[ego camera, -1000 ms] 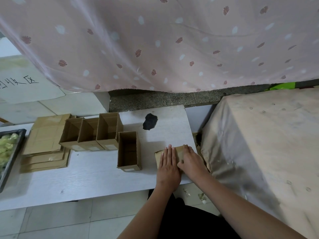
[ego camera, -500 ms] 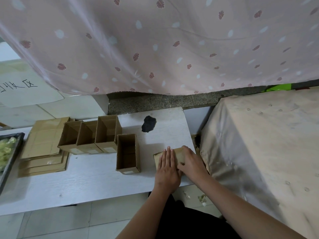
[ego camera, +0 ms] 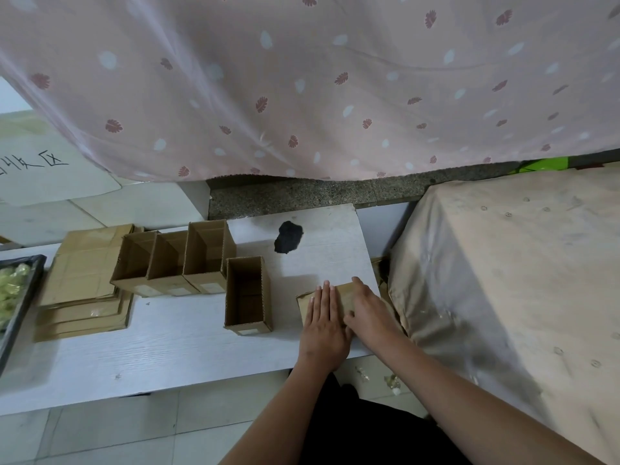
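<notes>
A flat brown cardboard box blank [ego camera: 345, 293] lies near the right end of the white table [ego camera: 167, 350]. My left hand [ego camera: 323, 322] presses on it with straight fingers held together. My right hand [ego camera: 370, 312] lies on the blank's right part, fingers bent over its far edge. One opened cardboard box [ego camera: 247, 295] stands just left of my hands. Three more opened boxes [ego camera: 174, 260] stand in a row behind it to the left.
A stack of flat cardboard blanks [ego camera: 84, 283] lies at the left. A dark tray of pale green pieces [ego camera: 13, 290] sits at the far left edge. A black stain [ego camera: 288, 237] marks the tabletop. A cloth-covered block [ego camera: 520, 280] stands right; a pink curtain [ego camera: 302, 78] hangs behind.
Both hands stay on the flat cardboard blank in almost the same pose. Only the view has shifted slightly.
</notes>
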Tool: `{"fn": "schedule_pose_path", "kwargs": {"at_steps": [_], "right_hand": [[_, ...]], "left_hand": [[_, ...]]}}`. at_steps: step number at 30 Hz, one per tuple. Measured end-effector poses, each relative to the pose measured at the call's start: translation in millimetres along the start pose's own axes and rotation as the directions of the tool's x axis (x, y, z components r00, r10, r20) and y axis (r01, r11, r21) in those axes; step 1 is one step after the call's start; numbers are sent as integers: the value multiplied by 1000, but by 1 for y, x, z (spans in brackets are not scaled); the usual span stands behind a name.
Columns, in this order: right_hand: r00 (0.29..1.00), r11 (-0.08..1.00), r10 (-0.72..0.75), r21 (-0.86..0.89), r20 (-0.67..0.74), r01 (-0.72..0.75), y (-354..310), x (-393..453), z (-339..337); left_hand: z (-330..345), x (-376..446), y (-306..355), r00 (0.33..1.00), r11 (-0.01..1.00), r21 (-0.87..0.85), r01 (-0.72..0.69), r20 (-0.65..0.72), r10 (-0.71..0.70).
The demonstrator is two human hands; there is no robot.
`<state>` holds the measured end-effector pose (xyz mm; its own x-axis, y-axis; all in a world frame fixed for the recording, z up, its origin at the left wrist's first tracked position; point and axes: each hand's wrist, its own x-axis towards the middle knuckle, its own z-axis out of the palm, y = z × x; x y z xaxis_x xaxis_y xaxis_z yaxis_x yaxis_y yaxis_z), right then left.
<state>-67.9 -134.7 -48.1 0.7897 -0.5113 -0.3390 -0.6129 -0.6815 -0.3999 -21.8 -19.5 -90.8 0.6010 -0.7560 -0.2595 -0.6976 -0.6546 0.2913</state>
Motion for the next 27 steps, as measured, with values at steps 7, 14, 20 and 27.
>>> {"fn": "schedule_pose_path", "kwargs": {"at_steps": [7, 14, 20, 27], "right_hand": [[1000, 998, 3, -55, -31, -5, -1, 4, 4], [999, 996, -9, -89, -49, 4, -3, 5, 6], [998, 981, -50, -187, -49, 40, -4, 1, 6], [999, 995, -40, -94, -21, 38, 3, 2, -2]], "left_hand": [[0, 2, 0, 1000, 1000, 28, 10, -4, -10], [-3, 2, 2, 1000, 999, 41, 14, 20, -14], [-4, 1, 1, 999, 999, 40, 13, 30, -14], [0, 1, 1, 999, 997, 64, 34, 16, -35]]}}
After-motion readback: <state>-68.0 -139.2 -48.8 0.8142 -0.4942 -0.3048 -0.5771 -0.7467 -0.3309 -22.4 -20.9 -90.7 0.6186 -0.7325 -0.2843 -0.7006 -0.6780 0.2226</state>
